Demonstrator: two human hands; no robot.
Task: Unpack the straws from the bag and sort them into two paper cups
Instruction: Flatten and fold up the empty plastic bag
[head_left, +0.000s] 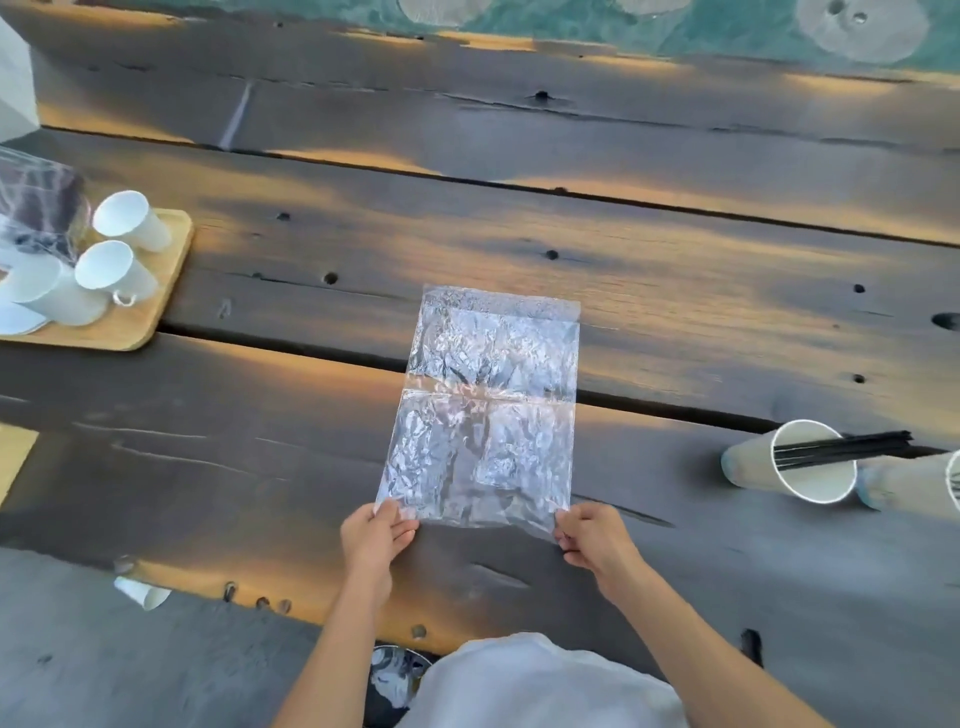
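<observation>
A clear, crinkled plastic bag (485, 410) lies flat on the dark wooden table, with no straws visible inside it. My left hand (375, 535) pinches its near left corner and my right hand (592, 538) pinches its near right corner. At the right, a paper cup (810, 486) holds several black straws (844, 449) that stick out over its rim. A second paper cup (909, 486) stands beside it, cut off by the frame edge, so its contents are hidden.
A wooden tray (156, 296) at the left carries several white paper cups (111, 267) and a plastic-wrapped package (36, 208). One small paper cup (140, 592) lies below the table's near edge. Gaps run between the table planks.
</observation>
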